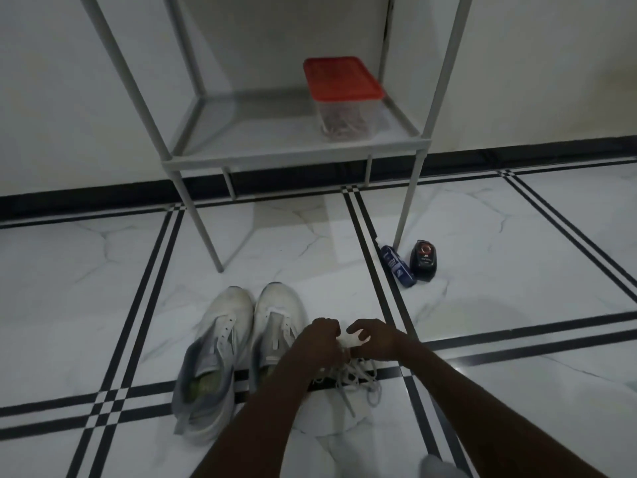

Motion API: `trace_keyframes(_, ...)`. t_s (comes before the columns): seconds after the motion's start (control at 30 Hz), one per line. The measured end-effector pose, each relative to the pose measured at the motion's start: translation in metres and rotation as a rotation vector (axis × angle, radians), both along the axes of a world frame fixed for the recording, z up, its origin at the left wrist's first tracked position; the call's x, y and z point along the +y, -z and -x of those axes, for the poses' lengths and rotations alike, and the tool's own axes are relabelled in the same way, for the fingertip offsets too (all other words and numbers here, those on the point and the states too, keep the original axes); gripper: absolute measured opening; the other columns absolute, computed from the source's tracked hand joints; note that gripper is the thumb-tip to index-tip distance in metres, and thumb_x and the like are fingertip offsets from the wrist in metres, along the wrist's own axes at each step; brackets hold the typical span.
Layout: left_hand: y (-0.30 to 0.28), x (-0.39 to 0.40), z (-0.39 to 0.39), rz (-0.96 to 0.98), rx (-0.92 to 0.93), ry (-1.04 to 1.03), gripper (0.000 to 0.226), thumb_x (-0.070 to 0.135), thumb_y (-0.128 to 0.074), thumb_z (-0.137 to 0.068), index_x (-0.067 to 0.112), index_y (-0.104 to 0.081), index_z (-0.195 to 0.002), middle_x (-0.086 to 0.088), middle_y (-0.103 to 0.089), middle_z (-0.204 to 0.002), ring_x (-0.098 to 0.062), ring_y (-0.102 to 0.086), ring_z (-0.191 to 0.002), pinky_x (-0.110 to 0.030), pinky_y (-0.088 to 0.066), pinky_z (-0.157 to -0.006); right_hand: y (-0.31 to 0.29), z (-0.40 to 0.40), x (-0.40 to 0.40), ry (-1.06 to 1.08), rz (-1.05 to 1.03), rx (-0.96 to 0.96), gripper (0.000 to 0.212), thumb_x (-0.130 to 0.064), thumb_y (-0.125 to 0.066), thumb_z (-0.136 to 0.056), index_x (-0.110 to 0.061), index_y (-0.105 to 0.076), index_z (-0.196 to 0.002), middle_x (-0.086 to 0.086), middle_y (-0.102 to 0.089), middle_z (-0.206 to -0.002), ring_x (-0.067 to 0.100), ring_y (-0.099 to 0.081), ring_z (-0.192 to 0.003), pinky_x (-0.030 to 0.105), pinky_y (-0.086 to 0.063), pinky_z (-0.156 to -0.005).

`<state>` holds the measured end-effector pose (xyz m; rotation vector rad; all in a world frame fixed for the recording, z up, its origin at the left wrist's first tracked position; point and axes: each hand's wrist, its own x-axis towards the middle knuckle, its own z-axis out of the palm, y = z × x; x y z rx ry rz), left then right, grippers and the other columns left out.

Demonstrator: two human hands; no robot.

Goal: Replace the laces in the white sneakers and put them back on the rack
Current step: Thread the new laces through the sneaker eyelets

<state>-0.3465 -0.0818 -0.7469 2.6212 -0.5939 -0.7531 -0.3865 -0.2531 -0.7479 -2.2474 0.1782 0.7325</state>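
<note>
Two white sneakers (238,353) side by side on the marble floor (517,305), toes pointing far toward the rack (293,157), eyelets bare, tongues exposed. Probably set close and parallel so both stay in easy reach for threading. Just right of the right-hand shoe, a loose tangle of white laces (355,377) spilling across the black tile stripe, near side trailing toward the camera.

Left hand (319,339) curled over the top of that bundle, fingers bunched and apparently gripping lace; right hand (374,339) alongside, fingers bent, seemingly pinching a small pale piece (351,339) held between the two hands. Likely a lace being worked free or a fresh pair being unwrapped; which of the two, impossible to say. Hard also to tell old laces from new, or how many strands lie there.

On the rack's low shelf, far right corner, a clear container with a red lid (344,98), contents blurred, reddish and stringy. Near the rack's right front leg, a blue tube-like pack (396,270) and a dark round-faced item (424,260), labels unreadable. Rack's upper part cut off at the top edge; a pale grey shape at the near edge cropped and unidentifiable.
</note>
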Motion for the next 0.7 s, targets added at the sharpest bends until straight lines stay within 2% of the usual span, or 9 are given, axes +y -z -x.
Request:
trace_keyframes(0.07, 0.007, -0.001, 0.005, -0.046, -0.027, 0.024, 0.04, 0.022, -0.07, -0.088, 0.006, -0.062, -0.122, -0.012, -0.059, -0.127, -0.027, -0.058, -0.117, -0.035, -0.047, -0.094, 0.005, 0.006, -0.002, -0.076, 0.038, -0.011, 0.065, -0.025, -0.085, -0.076, -0.017, -0.056, -0.133, 0.007, -0.057, -0.122, 0.016, -0.057, -0.11, 0.023, -0.048, -0.088)
trace_keyframes(0.13, 0.013, -0.002, 0.007, -0.047, -0.057, 0.027, 0.027, 0.017, -0.065, -0.088, 0.006, -0.065, -0.113, -0.012, -0.062, -0.12, -0.026, -0.06, -0.112, -0.035, -0.049, -0.092, 0.011, 0.011, 0.0, -0.128, 0.122, -0.1, 0.066, -0.022, -0.088, -0.071, -0.015, -0.06, -0.13, 0.008, -0.054, -0.117, 0.018, -0.057, -0.11, 0.022, -0.044, -0.087)
trace_keyframes(0.23, 0.019, -0.003, 0.004, 0.017, -0.074, -0.057, 0.01, 0.011, -0.062, -0.085, 0.007, -0.069, -0.091, -0.012, -0.07, -0.102, -0.028, -0.069, -0.096, -0.038, -0.057, -0.083, 0.02, 0.013, 0.003, -0.123, 0.228, -0.203, 0.041, -0.014, -0.082, -0.07, -0.013, -0.071, -0.109, 0.006, -0.059, -0.105, 0.022, -0.063, -0.101, 0.021, -0.044, -0.076)
trace_keyframes(0.3, 0.013, -0.003, -0.001, 0.104, -0.051, -0.154, 0.011, 0.009, -0.063, -0.084, 0.007, -0.074, -0.086, -0.01, -0.074, -0.093, -0.025, -0.072, -0.086, -0.035, -0.06, -0.078, 0.023, 0.013, 0.002, -0.101, 0.265, -0.232, 0.023, -0.004, -0.07, -0.071, -0.014, -0.073, -0.092, 0.004, -0.068, -0.098, 0.019, -0.065, -0.097, 0.02, -0.044, -0.072)
trace_keyframes(0.4, -0.007, 0.0, -0.008, 0.296, -0.008, -0.272, 0.009, 0.003, -0.07, -0.082, 0.007, -0.077, -0.077, -0.005, -0.075, -0.077, -0.014, -0.07, -0.066, -0.02, -0.055, -0.062, 0.021, 0.012, -0.009, 0.042, 0.257, -0.306, 0.022, 0.003, -0.061, -0.07, -0.015, -0.072, -0.08, -0.001, -0.069, -0.089, 0.016, -0.066, -0.089, 0.019, -0.048, -0.07)
trace_keyframes(0.47, -0.021, 0.004, -0.012, 0.463, 0.027, -0.368, 0.008, 0.001, -0.071, -0.085, 0.004, -0.074, -0.078, -0.003, -0.072, -0.07, -0.011, -0.068, -0.055, -0.019, -0.053, -0.054, 0.014, 0.009, -0.014, 0.137, 0.23, -0.356, 0.022, 0.003, -0.061, -0.073, -0.013, -0.073, -0.081, -0.004, -0.068, -0.084, 0.009, -0.062, -0.08, 0.008, -0.041, -0.062)
trace_keyframes(0.5, -0.027, 0.006, -0.014, 0.542, 0.041, -0.418, 0.006, 0.002, -0.071, -0.087, 0.002, -0.073, -0.081, -0.005, -0.071, -0.07, -0.012, -0.068, -0.053, -0.021, -0.054, -0.052, 0.01, 0.006, -0.016, 0.184, 0.206, -0.377, 0.021, 0.003, -0.062, -0.075, -0.012, -0.073, -0.082, -0.005, -0.066, -0.083, 0.007, -0.059, -0.078, 0.008, -0.04, -0.063)
trace_keyframes(0.6, -0.04, 0.008, -0.022, 0.722, 0.079, -0.509, 0.005, 0.006, -0.07, -0.091, 0.0, -0.071, -0.09, -0.012, -0.072, -0.078, -0.013, -0.066, -0.054, -0.025, -0.05, -0.052, -0.007, -0.005, -0.017, 0.287, 0.117, -0.428, 0.015, -0.002, -0.068, -0.079, -0.012, -0.075, -0.089, -0.003, -0.068, -0.091, 0.008, -0.059, -0.083, 0.021, -0.048, -0.079)
trace_keyframes(0.7, -0.056, 0.009, -0.029, 0.855, 0.107, -0.526, 0.012, 0.01, -0.069, -0.094, -0.001, -0.071, -0.098, -0.013, -0.074, -0.084, -0.006, -0.064, -0.056, -0.02, -0.048, -0.054, -0.025, -0.019, -0.012, 0.26, 0.033, -0.505, 0.023, -0.013, -0.074, -0.083, -0.014, -0.073, -0.106, -0.006, -0.063, -0.109, 0.007, -0.056, -0.101, 0.018, -0.04, -0.089)
